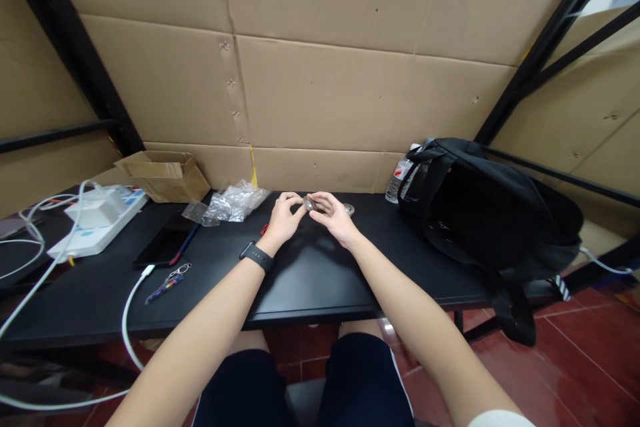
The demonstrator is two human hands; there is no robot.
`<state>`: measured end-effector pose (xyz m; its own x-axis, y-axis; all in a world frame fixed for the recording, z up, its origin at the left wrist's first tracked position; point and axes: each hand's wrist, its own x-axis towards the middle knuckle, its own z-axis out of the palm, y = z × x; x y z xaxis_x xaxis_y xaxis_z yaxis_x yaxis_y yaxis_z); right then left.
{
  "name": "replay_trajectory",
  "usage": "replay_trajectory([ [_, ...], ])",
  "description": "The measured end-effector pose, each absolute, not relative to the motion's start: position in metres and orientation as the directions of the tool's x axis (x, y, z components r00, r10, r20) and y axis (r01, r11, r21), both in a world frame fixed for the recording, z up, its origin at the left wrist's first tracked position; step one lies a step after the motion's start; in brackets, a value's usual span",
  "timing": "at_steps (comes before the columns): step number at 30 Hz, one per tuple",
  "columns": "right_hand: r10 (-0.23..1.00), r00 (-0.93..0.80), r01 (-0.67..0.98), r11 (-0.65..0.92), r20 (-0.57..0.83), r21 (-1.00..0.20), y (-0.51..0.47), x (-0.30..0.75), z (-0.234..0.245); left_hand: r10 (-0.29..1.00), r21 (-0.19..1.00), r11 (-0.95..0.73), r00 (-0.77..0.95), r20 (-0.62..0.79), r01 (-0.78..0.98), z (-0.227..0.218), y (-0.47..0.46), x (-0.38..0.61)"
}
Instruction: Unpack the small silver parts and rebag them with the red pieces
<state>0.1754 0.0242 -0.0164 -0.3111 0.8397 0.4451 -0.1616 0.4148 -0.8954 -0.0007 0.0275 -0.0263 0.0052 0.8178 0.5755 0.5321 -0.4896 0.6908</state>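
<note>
Holds a small shiny metal piece (309, 203) just above the far middle of the black table (310, 280), pinched between the left hand (285, 217) and the right hand (336, 217) with hardly any gap, likely to steady it from both sides; cannot tell how firmly. Has a round metal part (349, 209) lying just right of the right hand, presumably for easy reach, with crumpled plastic bags (239, 201) left and backpack (493, 203) far right, seemingly out of the way.

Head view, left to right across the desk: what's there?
White plastic power strip, open brown cardboard box, crumpled clear plastic packaging, left hand, small round silvery object, right hand, clear labelled bottle, black fabric backpack.
</note>
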Motion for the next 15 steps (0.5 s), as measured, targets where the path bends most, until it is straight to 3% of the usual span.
replay_trajectory([
  [6, 0.834, -0.324, -0.211, 0.396, 0.446, -0.894, 0.0206, 0.1744, -0.0157, 0.811, 0.742, -0.534, -0.003, 0.586, 0.405, -0.0233, 0.0244, 0.0035],
  [15, 0.864, -0.294, -0.173, 0.372, 0.409, -0.912, 0.0197, 0.1724, -0.0172, 0.771, 0.665, -0.524, -0.035, 0.636, 0.532, -0.0222, 0.0203, 0.0025],
])
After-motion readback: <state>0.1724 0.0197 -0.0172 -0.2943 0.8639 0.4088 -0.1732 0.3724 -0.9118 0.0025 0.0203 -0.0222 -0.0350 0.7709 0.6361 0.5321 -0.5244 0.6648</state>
